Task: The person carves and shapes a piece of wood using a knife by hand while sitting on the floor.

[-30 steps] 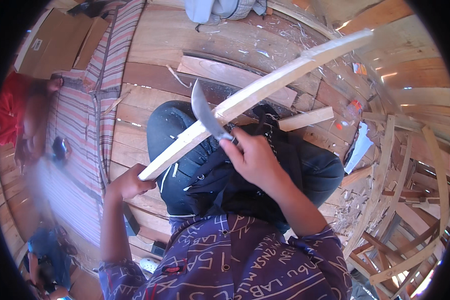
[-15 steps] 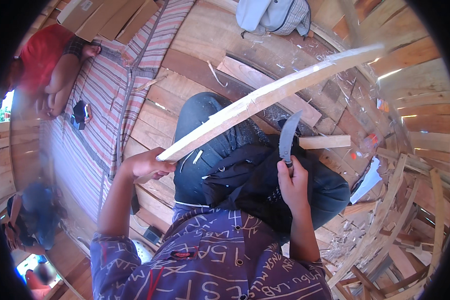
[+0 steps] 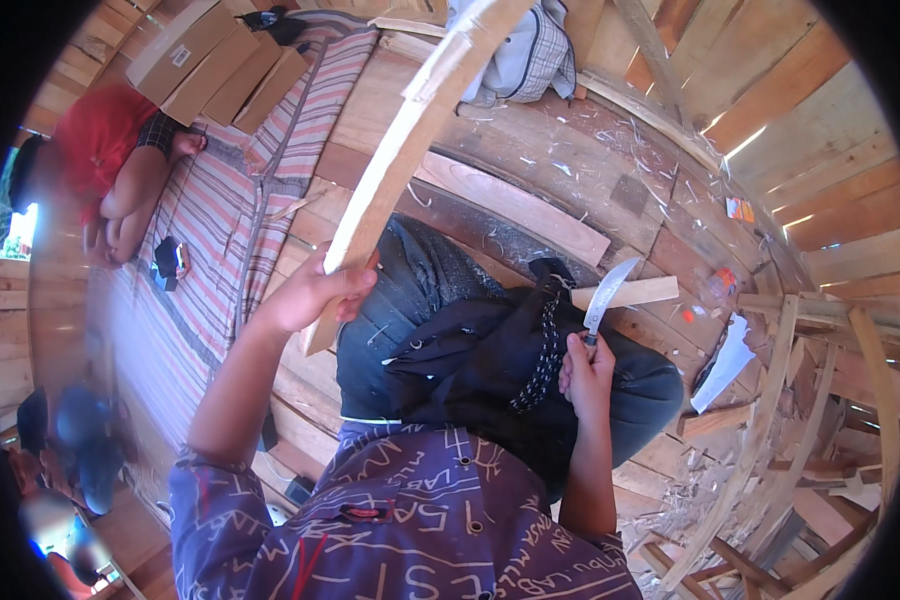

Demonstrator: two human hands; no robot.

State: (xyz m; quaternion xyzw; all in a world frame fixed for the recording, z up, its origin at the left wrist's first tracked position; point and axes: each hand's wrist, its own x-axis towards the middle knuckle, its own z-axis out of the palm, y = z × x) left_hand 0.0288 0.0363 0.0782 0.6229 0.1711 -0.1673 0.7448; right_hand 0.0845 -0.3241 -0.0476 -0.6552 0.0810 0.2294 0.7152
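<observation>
Above the lap | left hand [image 3: 310, 293] grip clamped on wooden slat's [image 3: 410, 150] lower end | right hand [image 3: 588, 368] grip clamped on knife [image 3: 606, 295] handle

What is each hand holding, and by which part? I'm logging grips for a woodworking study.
The left hand grips a long pale wooden strip near its lower end. The right hand holds a curved knife by its handle, blade pointing up.
</observation>
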